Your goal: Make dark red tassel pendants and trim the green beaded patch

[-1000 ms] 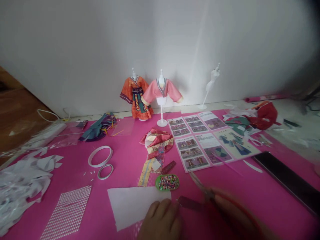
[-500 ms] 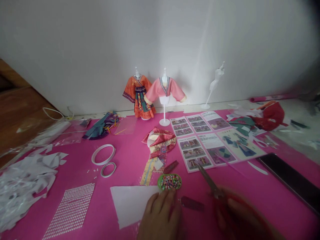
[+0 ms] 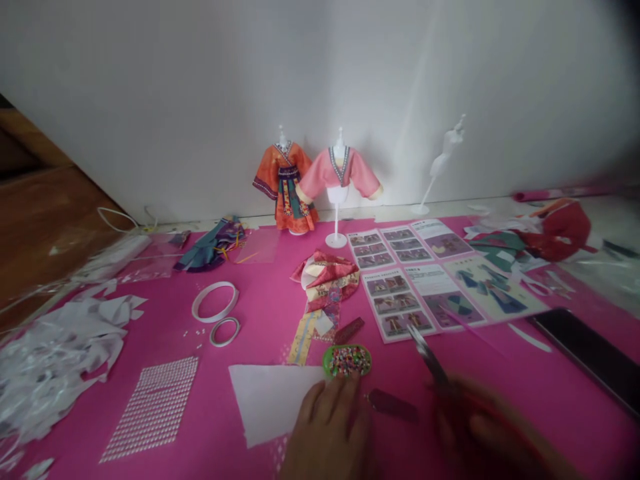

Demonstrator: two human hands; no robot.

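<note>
My left hand [image 3: 327, 427] lies palm down at the front of the pink mat [image 3: 220, 427], fingers stretched out. Its fingertips reach the near rim of a green tray [image 3: 326, 361] of small multicoloured beads. Beside them is a sheet of white paper [image 3: 273, 403]. In my right hand [image 3: 480, 427], blurred and dark, are red-handled scissors [image 3: 433, 360], blades pointing up and left toward a printed instruction sheet [image 3: 400, 277]. Between the hands lies a dark red strip [image 3: 393, 405]. Beyond the tray are a folded red-and-cream fabric piece [image 3: 330, 273] and a yellow patterned strip [image 3: 303, 339].
Against the wall stand doll forms in an orange robe [image 3: 285, 180] and a pink top [image 3: 343, 170], plus a bare white form [image 3: 445, 153]. Tape rolls [image 3: 215, 303], a pearl sheet [image 3: 155, 400] and paper scraps [image 3: 65, 353] lie left; a phone [image 3: 585, 353] and fabrics [image 3: 565, 230] lie right.
The whole view has shifted slightly, so things appear a little farther right. My hands keep nearly the same pose, with the scissors still held in the right.
</note>
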